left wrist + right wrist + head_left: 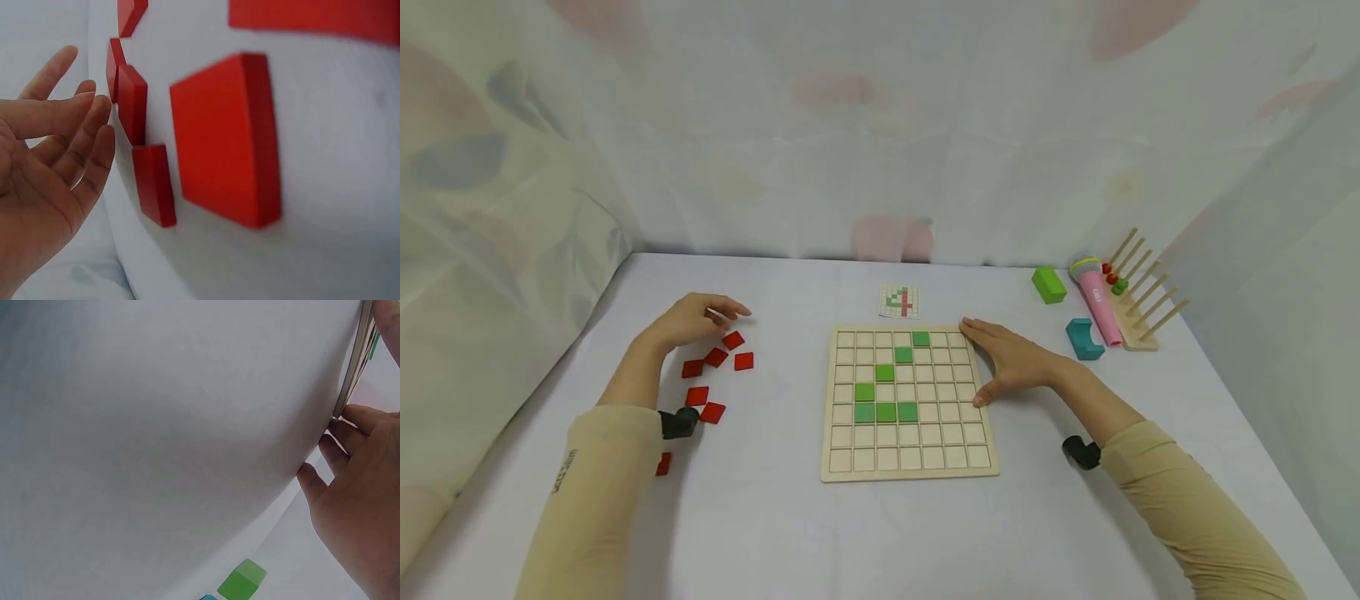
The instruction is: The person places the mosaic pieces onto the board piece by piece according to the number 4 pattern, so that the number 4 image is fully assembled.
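On white tabletop [767, 533]: square red tiles [743, 361], gridded wooden board [928, 412].

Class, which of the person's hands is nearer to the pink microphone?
Right. The right hand touches the right edge of the grid board, left of the pink microphone. The left hand is much farther left, near the red tiles.
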Demonstrator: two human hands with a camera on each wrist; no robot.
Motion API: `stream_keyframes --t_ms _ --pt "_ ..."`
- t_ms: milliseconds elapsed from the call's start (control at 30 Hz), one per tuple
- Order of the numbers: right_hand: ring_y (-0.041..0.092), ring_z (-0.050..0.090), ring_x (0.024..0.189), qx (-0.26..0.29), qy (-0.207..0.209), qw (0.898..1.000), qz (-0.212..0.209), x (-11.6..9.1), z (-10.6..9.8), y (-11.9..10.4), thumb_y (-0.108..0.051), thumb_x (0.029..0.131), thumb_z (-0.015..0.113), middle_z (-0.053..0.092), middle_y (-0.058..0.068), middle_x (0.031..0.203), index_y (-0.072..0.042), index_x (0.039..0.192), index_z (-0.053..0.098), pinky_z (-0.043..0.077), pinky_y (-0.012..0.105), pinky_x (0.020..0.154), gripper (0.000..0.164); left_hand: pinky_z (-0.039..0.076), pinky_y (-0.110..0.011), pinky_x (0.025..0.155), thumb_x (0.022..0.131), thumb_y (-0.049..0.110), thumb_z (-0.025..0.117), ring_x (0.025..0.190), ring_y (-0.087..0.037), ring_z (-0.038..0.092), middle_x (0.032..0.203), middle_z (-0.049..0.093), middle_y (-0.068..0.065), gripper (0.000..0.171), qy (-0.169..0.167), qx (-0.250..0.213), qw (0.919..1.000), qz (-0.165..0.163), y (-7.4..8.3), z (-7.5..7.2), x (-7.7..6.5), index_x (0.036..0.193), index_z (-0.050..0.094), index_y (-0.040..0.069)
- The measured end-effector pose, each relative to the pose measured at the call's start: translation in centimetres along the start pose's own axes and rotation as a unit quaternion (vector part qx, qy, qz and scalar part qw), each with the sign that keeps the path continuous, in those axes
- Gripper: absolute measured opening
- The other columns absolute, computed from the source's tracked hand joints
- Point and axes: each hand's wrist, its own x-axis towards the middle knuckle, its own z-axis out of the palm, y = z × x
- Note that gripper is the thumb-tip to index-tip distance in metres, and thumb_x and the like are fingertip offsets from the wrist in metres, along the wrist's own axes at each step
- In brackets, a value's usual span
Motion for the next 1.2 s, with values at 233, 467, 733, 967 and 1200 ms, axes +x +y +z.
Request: stream_keyframes --t_ms 233,467,733,967,1200 --pt "0.039 0.016 0.154 -0.003 0.001 1.000 0.002 0.0 -0.1 -0.1 -0.056 0.063 0.085 0.016 0.016 0.166 -0.002 0.157 0.018 0.020 0.059 0.122 0.128 0.046 -0.026 0.086 0.087 -0.005 0.048 0.119 -0.033 0.053 0.135 0.056 -0.019 0.049 -0.031 0.000 0.9995 0.007 -1.4 0.1 -0.2 0.130 0.063 0.012" --pt "0.039 0.015 0.154 -0.001 0.000 1.000 0.003 0.0 -0.1 -0.1 -0.056 0.063 0.085 0.016 0.016 0.166 -0.003 0.157 0.017 0.020 0.060 0.122 0.128 0.044 -0.028 0.089 0.088 -0.007 0.043 0.119 -0.033 0.050 0.135 0.054 -0.017 0.048 -0.036 -0.004 0.9991 0.020 -1.5 0.2 -0.3 0.126 0.067 0.011" --pt "0.039 0.015 0.154 -0.002 0.000 1.000 -0.001 0.0 0.0 0.0 -0.057 0.063 0.084 0.016 0.016 0.166 -0.003 0.157 0.018 0.019 0.059 0.122 0.127 0.048 -0.037 0.095 0.088 -0.007 0.048 0.123 -0.038 0.052 0.137 0.051 -0.018 0.044 -0.041 0.012 0.9984 0.035 -1.8 0.2 -0.2 0.121 0.070 0.011" --pt "0.038 0.015 0.155 -0.007 0.001 1.000 -0.007 0.1 0.1 0.2 -0.057 0.064 0.084 0.016 0.016 0.166 -0.002 0.157 0.018 0.019 0.059 0.122 0.126 0.046 -0.055 0.103 0.090 0.004 0.062 0.127 -0.042 0.051 0.137 0.050 -0.020 0.033 -0.040 0.022 0.9985 0.031 -2.0 0.3 -0.1 0.122 0.069 0.010" --pt "0.038 0.015 0.154 -0.007 0.002 1.000 -0.009 0.1 0.1 0.2 -0.057 0.064 0.084 0.017 0.017 0.166 -0.002 0.157 0.018 0.019 0.059 0.122 0.126 0.044 -0.058 0.105 0.089 0.013 0.070 0.127 -0.045 0.050 0.135 0.052 -0.024 0.032 -0.034 0.026 0.9991 0.007 -1.6 0.5 -0.1 0.120 0.068 0.007"
